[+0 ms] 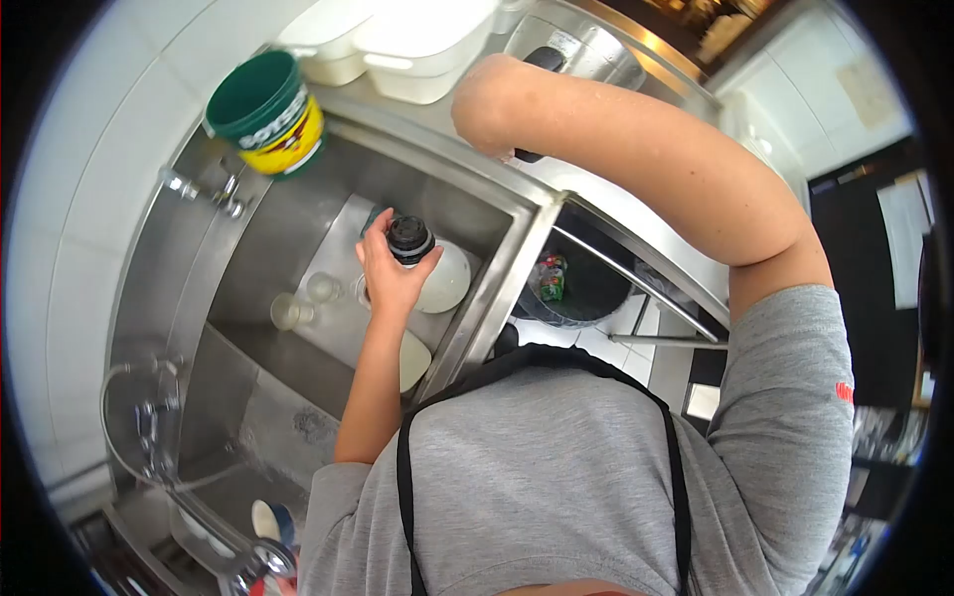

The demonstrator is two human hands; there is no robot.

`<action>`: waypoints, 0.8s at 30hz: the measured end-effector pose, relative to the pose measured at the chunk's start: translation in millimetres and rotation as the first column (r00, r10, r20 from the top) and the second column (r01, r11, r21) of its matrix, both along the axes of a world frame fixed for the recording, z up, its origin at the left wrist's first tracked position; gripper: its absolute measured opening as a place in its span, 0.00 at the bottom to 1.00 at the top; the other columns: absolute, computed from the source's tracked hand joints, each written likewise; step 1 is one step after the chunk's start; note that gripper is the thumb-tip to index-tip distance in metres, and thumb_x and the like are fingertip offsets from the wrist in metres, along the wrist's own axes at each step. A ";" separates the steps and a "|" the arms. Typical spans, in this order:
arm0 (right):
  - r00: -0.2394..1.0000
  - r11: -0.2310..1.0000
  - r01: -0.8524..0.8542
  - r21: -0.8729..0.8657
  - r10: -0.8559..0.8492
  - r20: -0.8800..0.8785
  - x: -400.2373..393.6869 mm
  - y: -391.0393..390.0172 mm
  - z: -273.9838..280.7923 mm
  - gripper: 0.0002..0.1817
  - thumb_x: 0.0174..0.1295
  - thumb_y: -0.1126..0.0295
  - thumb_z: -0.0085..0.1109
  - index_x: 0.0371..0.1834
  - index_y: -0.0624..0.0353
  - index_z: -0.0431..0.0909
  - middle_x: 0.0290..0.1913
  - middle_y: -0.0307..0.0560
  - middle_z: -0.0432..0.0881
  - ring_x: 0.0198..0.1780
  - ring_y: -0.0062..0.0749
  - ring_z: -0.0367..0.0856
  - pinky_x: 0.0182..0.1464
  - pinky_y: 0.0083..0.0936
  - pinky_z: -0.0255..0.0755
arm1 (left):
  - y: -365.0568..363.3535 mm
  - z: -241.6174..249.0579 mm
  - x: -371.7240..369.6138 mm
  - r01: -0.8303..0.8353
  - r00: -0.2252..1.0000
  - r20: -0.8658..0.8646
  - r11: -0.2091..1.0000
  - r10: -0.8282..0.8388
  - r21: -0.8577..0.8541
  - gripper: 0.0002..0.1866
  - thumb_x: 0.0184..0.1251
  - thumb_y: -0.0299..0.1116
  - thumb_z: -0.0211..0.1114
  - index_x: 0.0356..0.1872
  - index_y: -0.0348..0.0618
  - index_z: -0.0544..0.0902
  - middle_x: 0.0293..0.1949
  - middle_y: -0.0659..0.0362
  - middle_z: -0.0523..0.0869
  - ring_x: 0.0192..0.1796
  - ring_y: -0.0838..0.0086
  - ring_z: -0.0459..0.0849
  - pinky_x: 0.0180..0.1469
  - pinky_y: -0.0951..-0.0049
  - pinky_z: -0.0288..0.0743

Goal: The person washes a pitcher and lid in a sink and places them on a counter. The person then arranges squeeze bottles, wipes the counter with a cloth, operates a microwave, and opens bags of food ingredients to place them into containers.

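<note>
My left hand [390,273] is over the steel sink [308,219], its thumb and fingers closed around a black, round-topped piece [410,238] with a pale ring below the top. Whatever is under this piece is hidden by the hand. Pale round dishes lie below: one whitish dish [447,278] beside the thumb and another [413,360] by the wrist. Two small clear cups [290,311] rest on the sink floor, left of the hand. My right hand [487,104] is bent over the steel counter, near a black object [545,60]; its fingers are hidden from view.
A green bucket [260,94] with a yellow label stands at the sink's back edge, near white tubs [427,50]. Taps [214,194] and a hose faucet [149,417] line the left. Under the counter, a dark bin [581,298] holds a colourful wrapper.
</note>
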State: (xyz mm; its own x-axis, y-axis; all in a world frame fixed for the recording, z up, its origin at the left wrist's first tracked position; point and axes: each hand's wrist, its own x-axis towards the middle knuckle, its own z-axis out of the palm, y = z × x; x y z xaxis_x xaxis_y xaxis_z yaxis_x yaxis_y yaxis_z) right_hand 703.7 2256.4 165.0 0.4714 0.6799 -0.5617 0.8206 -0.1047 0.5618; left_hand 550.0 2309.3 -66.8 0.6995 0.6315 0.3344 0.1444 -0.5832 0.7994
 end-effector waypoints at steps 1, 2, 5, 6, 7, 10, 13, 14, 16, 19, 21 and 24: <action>1.000 0.999 -0.002 0.041 0.003 -0.013 0.6 -10.3 8.1 0.13 0.43 0.63 0.66 0.33 0.54 0.85 0.35 0.45 0.84 0.39 0.40 0.82 0.39 0.35 0.76 | -1.6 1.8 8.0 0.024 1.000 0.018 1.000 -0.025 0.005 0.42 0.35 0.38 0.77 0.56 0.39 0.68 0.48 0.51 0.75 0.51 0.58 0.68 0.55 0.61 0.63; 0.995 0.987 0.065 0.147 -0.053 -0.086 6.2 -26.9 20.4 0.16 0.45 0.63 0.63 0.38 0.54 0.83 0.36 0.48 0.83 0.40 0.43 0.81 0.41 0.35 0.75 | -4.7 3.7 15.7 0.060 0.997 0.040 0.998 -0.060 0.007 0.41 0.35 0.38 0.77 0.56 0.39 0.68 0.48 0.51 0.75 0.51 0.58 0.68 0.55 0.60 0.63; 0.960 0.765 0.240 0.598 -0.094 -0.265 43.5 -85.8 28.3 0.17 0.48 0.61 0.60 0.41 0.56 0.81 0.37 0.51 0.82 0.41 0.45 0.80 0.43 0.35 0.74 | -20.6 11.1 39.7 0.124 0.985 0.128 0.991 -0.118 -0.045 0.41 0.36 0.37 0.77 0.56 0.38 0.68 0.48 0.51 0.75 0.51 0.58 0.68 0.55 0.61 0.63; 0.942 0.670 0.289 0.684 -0.071 -0.329 48.3 -113.6 35.1 0.19 0.51 0.56 0.59 0.40 0.58 0.79 0.35 0.52 0.82 0.39 0.47 0.79 0.42 0.36 0.71 | -28.4 12.4 46.8 0.153 0.972 0.195 0.983 -0.130 -0.105 0.41 0.37 0.36 0.77 0.56 0.38 0.67 0.48 0.51 0.74 0.52 0.59 0.67 0.56 0.63 0.62; 0.932 0.565 0.323 0.759 -0.052 -0.357 61.2 -140.9 31.2 0.19 0.53 0.53 0.59 0.35 0.59 0.78 0.30 0.49 0.80 0.32 0.40 0.77 0.37 0.33 0.69 | -35.2 14.2 52.8 0.195 0.964 0.204 0.976 -0.171 -0.102 0.41 0.37 0.36 0.77 0.56 0.38 0.67 0.48 0.51 0.74 0.52 0.59 0.67 0.56 0.63 0.62; 0.824 0.094 0.567 0.819 -0.073 -0.562 63.4 -251.6 17.5 0.21 0.50 0.52 0.64 0.28 0.61 0.74 0.23 0.39 0.72 0.27 0.25 0.69 0.31 0.25 0.64 | -59.6 23.0 70.0 0.301 0.919 0.313 0.939 -0.240 -0.163 0.38 0.42 0.30 0.76 0.57 0.38 0.67 0.52 0.50 0.70 0.53 0.63 0.68 0.57 0.67 0.62; 0.699 -0.319 0.686 0.654 0.039 -0.714 21.4 -361.7 -1.8 0.20 0.45 0.56 0.70 0.21 0.59 0.70 0.22 0.32 0.65 0.28 0.16 0.63 0.29 0.19 0.58 | -88.3 24.2 89.7 0.411 0.884 0.294 0.904 -0.365 -0.114 0.37 0.45 0.30 0.75 0.58 0.38 0.66 0.52 0.54 0.69 0.55 0.69 0.69 0.60 0.70 0.61; 0.749 -0.359 0.625 0.693 0.025 -0.662 3.3 -398.0 -12.3 0.21 0.42 0.56 0.71 0.20 0.59 0.70 0.22 0.32 0.65 0.27 0.17 0.63 0.29 0.19 0.57 | -97.5 19.7 98.8 0.450 0.861 0.290 0.892 -0.418 -0.050 0.37 0.45 0.30 0.75 0.58 0.38 0.66 0.53 0.54 0.70 0.55 0.69 0.70 0.59 0.70 0.62; 0.811 -0.457 0.527 0.716 0.019 -0.585 -34.6 -461.5 -28.6 0.23 0.38 0.54 0.73 0.19 0.59 0.70 0.21 0.32 0.64 0.27 0.18 0.63 0.29 0.19 0.55 | -131.8 27.7 111.1 0.568 0.800 0.318 0.814 -0.509 -0.125 0.36 0.46 0.30 0.74 0.57 0.37 0.66 0.53 0.53 0.69 0.55 0.68 0.70 0.59 0.70 0.61; 0.827 -0.624 0.452 0.638 0.024 -0.562 -98.6 -543.5 -45.7 0.28 0.31 0.49 0.75 0.16 0.60 0.70 0.20 0.32 0.64 0.25 0.18 0.62 0.27 0.20 0.53 | -193.5 35.8 130.4 0.708 0.690 0.362 0.687 -0.627 -0.159 0.36 0.45 0.30 0.75 0.57 0.36 0.66 0.53 0.53 0.68 0.55 0.66 0.69 0.60 0.69 0.61; 0.844 -0.712 0.395 0.581 0.031 -0.536 -141.3 -583.1 -51.9 0.30 0.29 0.46 0.76 0.16 0.60 0.70 0.20 0.32 0.65 0.24 0.17 0.61 0.26 0.20 0.52 | -233.8 34.0 140.0 0.769 0.627 0.303 0.633 -0.718 -0.091 0.37 0.45 0.29 0.74 0.58 0.36 0.65 0.54 0.53 0.67 0.56 0.67 0.69 0.61 0.69 0.61; 0.880 -0.836 0.284 0.470 0.033 -0.474 -205.7 -632.2 -57.6 0.31 0.30 0.45 0.77 0.18 0.60 0.69 0.20 0.32 0.65 0.22 0.15 0.61 0.24 0.17 0.52 | -303.2 53.3 137.8 0.886 0.460 0.289 0.457 -0.840 -0.081 0.36 0.48 0.27 0.72 0.59 0.37 0.63 0.55 0.53 0.67 0.57 0.68 0.70 0.60 0.70 0.62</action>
State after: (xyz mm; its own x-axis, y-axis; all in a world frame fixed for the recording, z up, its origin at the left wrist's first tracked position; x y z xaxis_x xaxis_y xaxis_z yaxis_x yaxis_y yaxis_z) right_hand 498.0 1624.2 107.4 0.8217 -0.2446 0.5148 0.4789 -0.1934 -0.8563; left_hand 687.8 2006.0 -13.5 0.8596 -0.2005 0.4700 -0.5013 -0.1529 0.8516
